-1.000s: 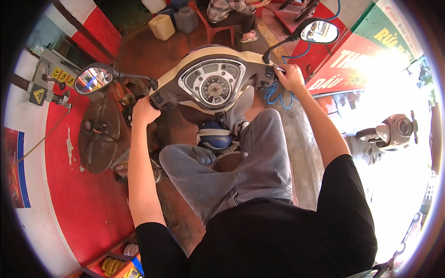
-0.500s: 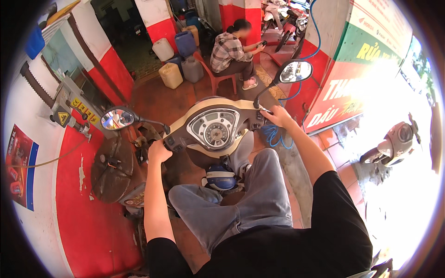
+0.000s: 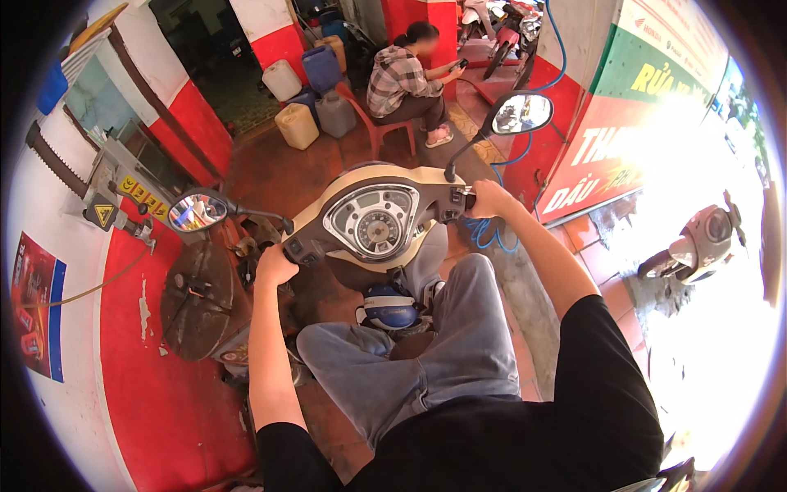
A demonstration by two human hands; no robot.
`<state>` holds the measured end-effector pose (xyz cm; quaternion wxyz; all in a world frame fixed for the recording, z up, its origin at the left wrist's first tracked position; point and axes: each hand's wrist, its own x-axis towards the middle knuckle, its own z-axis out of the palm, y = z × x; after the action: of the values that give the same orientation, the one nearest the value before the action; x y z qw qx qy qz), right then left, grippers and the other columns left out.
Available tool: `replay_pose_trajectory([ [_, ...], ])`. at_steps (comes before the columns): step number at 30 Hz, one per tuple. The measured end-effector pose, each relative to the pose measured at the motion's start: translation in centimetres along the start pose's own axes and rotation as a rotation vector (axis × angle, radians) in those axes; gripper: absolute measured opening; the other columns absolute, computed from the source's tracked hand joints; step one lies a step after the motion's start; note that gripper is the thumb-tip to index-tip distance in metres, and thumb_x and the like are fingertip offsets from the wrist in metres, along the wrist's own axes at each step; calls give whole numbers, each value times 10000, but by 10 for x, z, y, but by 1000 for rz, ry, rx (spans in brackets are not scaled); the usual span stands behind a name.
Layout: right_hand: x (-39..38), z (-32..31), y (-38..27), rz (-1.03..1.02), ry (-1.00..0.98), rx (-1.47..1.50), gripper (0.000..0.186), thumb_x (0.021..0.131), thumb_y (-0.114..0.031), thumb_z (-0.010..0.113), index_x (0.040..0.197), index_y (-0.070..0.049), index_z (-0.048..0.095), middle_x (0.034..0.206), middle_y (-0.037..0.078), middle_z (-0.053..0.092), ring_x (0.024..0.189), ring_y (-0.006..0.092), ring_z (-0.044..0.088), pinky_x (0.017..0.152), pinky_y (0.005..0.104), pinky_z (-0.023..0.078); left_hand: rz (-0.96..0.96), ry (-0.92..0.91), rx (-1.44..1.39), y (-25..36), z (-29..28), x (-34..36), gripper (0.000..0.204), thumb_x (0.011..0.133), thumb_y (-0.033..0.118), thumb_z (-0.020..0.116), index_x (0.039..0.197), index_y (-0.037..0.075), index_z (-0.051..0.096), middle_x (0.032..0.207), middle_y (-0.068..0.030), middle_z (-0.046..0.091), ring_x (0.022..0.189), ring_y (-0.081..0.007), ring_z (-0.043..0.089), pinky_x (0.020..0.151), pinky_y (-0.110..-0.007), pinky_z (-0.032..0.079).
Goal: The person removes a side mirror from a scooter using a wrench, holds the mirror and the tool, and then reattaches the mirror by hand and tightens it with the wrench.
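I sit astride a cream scooter with a round speedometer in its chrome-framed dash. My left hand is closed round the left handlebar grip, beside the switch block. On the other side my right hand wraps the right handlebar grip; its fingertips are partly hidden. A mirror stands out on each side, the left mirror and the right mirror. Between my knees, a blue and white helmet rests low in front of the seat.
Ahead, a person sits on a red plastic chair, holding a phone. Plastic jerrycans stand by the pillar. A tyre-changing machine is close on the left. Blue hose lies coiled at right, and another scooter is parked outside.
The fingers of my right hand, stretched forward over the lever before, are now curled round the grip. My left hand stays on its grip. The view has shifted slightly.
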<state>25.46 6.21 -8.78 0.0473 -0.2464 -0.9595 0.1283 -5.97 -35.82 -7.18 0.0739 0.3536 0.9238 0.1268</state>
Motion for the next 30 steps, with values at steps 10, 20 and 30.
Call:
replay_pose_trajectory([
  [10, 2, 1, -1, 43, 0, -42, 341, 576, -274, 691, 780, -1, 702, 830, 245, 681, 830, 400, 669, 799, 458, 546, 5, 27, -35, -3, 5, 1, 370, 632, 161, 676, 974, 23, 702, 969, -252, 670, 984, -415, 625, 849, -464, 512],
  [20, -3, 1, -5, 100, 47, -18, 346, 581, -274, 706, 807, -12, 705, 845, 238, 685, 856, 392, 672, 806, 445, 546, -9, 28, -27, -1, 3, 0, 373, 626, 159, 674, 972, 23, 704, 966, -250, 672, 981, -406, 632, 847, -458, 515],
  [30, -4, -4, -13, 159, 9, -9, 371, 584, -268, 693, 843, -3, 701, 879, 239, 689, 889, 392, 670, 834, 449, 541, -48, 29, -29, 0, 1, -1, 386, 634, 168, 673, 992, 29, 705, 981, -252, 670, 992, -403, 631, 849, -457, 516],
])
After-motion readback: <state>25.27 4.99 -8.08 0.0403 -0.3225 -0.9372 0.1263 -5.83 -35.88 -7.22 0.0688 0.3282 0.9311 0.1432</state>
